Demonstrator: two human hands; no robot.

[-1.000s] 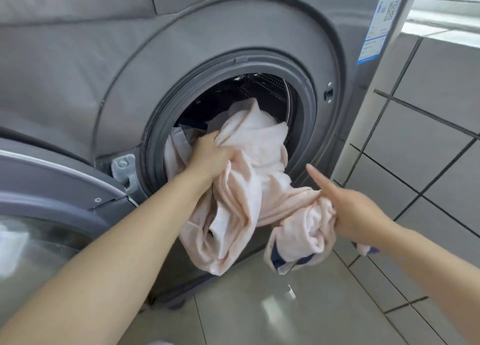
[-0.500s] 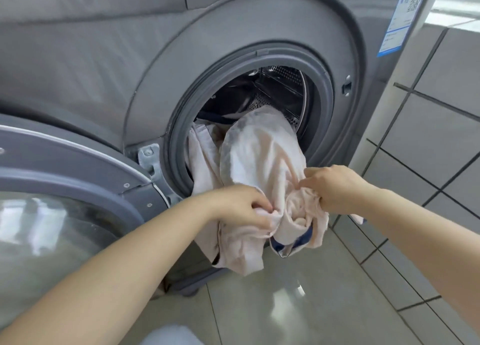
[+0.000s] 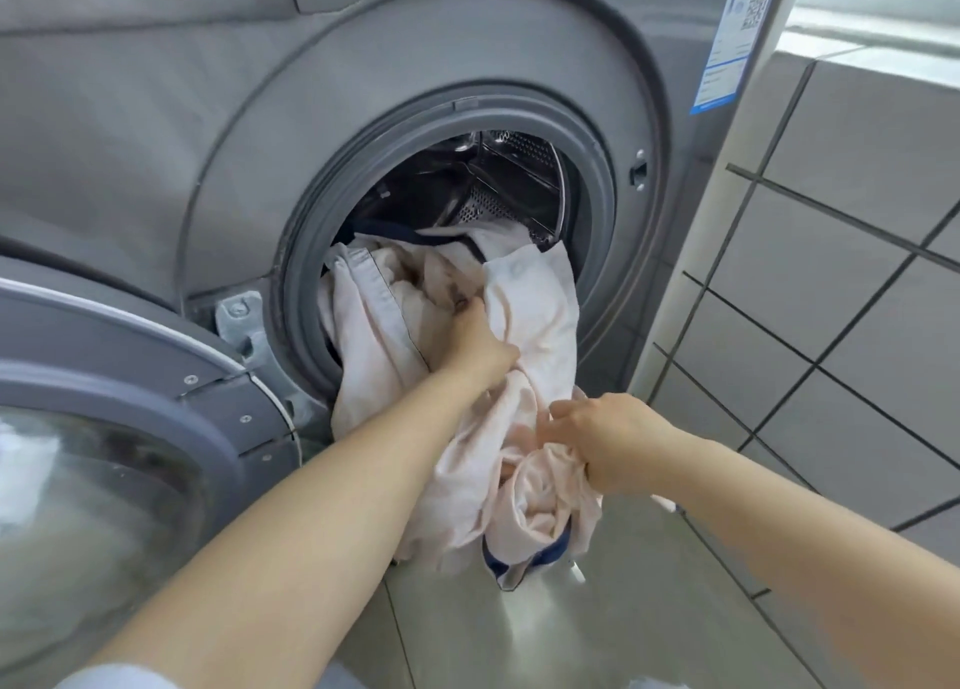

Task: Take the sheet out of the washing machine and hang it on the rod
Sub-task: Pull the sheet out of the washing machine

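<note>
The pale pink sheet (image 3: 524, 428) hangs half out of the washing machine (image 3: 467, 54), part still heaped inside the drum (image 3: 498, 184), part drooping over the door seal (image 3: 311, 252) towards the floor (image 3: 649, 610). The left hand (image 3: 475, 343) reaches into the folds at the opening; its fingers are buried in the cloth, so I cannot tell how they grip. The right hand (image 3: 602, 439) clutches a bunched wad lower down. The sheet looks soft and limp, probably damp and heavy, so I would gather it in handfuls, keeping the navy-trimmed edge off the tiles.
</note>
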